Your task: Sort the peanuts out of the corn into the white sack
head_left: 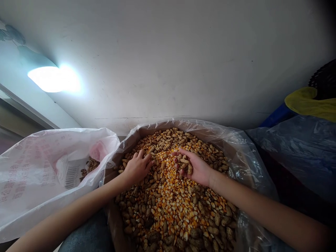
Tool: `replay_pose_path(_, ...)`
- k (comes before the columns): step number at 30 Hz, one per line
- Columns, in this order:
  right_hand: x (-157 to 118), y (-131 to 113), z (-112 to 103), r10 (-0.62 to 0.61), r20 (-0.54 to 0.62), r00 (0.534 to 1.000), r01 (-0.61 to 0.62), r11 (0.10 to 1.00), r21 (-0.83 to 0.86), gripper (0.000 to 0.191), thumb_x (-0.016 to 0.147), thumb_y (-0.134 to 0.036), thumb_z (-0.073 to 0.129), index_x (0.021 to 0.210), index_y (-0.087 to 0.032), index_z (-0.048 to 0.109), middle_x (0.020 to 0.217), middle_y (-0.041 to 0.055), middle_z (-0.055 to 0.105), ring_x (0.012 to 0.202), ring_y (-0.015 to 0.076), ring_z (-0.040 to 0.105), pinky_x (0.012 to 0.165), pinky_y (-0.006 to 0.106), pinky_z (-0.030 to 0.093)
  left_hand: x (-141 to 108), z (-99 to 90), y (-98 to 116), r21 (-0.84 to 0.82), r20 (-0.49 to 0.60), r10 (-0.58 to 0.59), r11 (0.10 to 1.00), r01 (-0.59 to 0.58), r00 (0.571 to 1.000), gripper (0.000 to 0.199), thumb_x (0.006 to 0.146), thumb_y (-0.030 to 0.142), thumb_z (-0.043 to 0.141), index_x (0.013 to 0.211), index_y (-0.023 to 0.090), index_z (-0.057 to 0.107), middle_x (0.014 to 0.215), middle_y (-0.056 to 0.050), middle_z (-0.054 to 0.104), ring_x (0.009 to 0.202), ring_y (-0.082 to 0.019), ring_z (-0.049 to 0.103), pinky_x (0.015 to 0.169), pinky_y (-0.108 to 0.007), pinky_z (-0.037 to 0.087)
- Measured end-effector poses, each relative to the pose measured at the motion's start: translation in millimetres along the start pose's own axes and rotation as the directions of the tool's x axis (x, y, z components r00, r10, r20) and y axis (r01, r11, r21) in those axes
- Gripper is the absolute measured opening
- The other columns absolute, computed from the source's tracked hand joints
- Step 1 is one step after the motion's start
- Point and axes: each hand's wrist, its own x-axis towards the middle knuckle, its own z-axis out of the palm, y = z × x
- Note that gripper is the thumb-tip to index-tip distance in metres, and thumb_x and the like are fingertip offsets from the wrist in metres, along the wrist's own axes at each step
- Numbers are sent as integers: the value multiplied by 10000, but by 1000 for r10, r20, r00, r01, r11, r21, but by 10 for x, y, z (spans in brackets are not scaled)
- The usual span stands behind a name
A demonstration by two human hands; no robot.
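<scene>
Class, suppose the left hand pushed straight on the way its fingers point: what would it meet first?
Probably the unshelled peanuts just ahead of the left hand, though depth is hard to judge here.

Brown unshelled peanuts [189, 169] lie scattered over loose yellow-orange corn kernels [178, 199], several cupped in the right fingers [185, 152].

Over on the left a lamp [54, 78] glares white, its light washing across the pale wall [183, 63], which I see is marked with small dark specks and a thin horizontal line [141, 117] low down. Across on the right, yellow fabric [312, 103] drapes beside something blue [278, 115], with a black openwork object [325, 80] behind and crumpled greyish plastic [301, 150] below.
</scene>
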Motion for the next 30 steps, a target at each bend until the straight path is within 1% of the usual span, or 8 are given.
replay_pose_path(4, 0, -4, -7, -3, -5, 1000, 3, 1000, -8, 231, 703, -353, 515, 855, -191, 579, 597, -4, 515, 528, 96, 531, 385, 175, 404, -25, 50, 40, 67, -3, 9, 998, -9, 1000, 440, 830, 408, 121, 1094, 232, 426, 1040, -101, 408, 829, -196, 486, 595, -279, 419)
replay_pose_path(9, -4, -4, -6, -15, -2, 1000, 15, 999, -33, 226, 707, -353, 511, 856, -195, 574, 648, 4, 533, 540, 97, 536, 390, 182, 414, -2, 58, 45, 126, 42, -9, 992, 4, 999, 466, 830, 407, 89, 1078, 205, 429, 999, -120, 439, 726, -194, 533, 519, -276, 415)
replay_pose_path(13, -13, -10, -1, -13, 0, 1000, 13, 1000, -28, 231, 698, -356, 522, 850, -189, 574, 628, -1, 522, 535, 96, 533, 388, 179, 413, 51, 52, 29, 117, 76, -11, 993, 2, 997, 476, 825, 425, 104, 1028, 186, 462, 957, -121, 458, 696, -190, 550, 544, -292, 419)
replay_pose_path(19, -11, -15, -10, -5, 0, 1000, 5, 1000, -21, 219, 705, -341, 515, 847, -185, 575, 656, 4, 533, 531, 90, 529, 388, 179, 415, 81, 49, 6, 95, 118, -71, 994, 60, 990, 488, 803, 486, 122, 1041, 213, 450, 905, -86, 493, 678, -189, 566, 561, -297, 424)
replay_pose_path(22, 5, -11, -22, -7, 4, 1000, 7, 999, -36, 228, 705, -348, 514, 855, -187, 574, 669, 11, 538, 540, 95, 535, 391, 182, 419, 69, 49, 27, 111, 133, -68, 992, 53, 989, 493, 806, 478, 115, 1053, 201, 438, 884, -94, 505, 663, -197, 570, 537, -296, 419)
replay_pose_path(25, 9, -8, -25, -6, 6, 1000, 6, 999, -35, 229, 708, -350, 509, 859, -191, 572, 675, 12, 539, 543, 96, 535, 390, 182, 421, 84, 41, 17, 97, 163, -75, 993, 60, 984, 471, 813, 457, 126, 1035, 195, 448, 864, -90, 515, 676, -193, 570, 560, -295, 418)
replay_pose_path(27, 0, -8, -16, -6, 13, 1000, 7, 1000, -25, 224, 704, -347, 515, 852, -189, 575, 671, 11, 538, 541, 95, 532, 390, 180, 420, 107, 29, -18, 81, 160, -74, 995, 62, 984, 434, 820, 431, 144, 1023, 206, 455, 877, -80, 516, 690, -182, 568, 576, -284, 418)
replay_pose_path(30, -21, -14, 6, -8, 25, 1000, 9, 1000, -18, 213, 704, -341, 518, 840, -189, 579, 662, 8, 534, 532, 89, 525, 389, 176, 418, 133, 3, -83, 53, 140, -33, 998, 25, 990, 370, 825, 384, 193, 1036, 226, 452, 898, -66, 514, 703, -173, 564, 579, -269, 415)
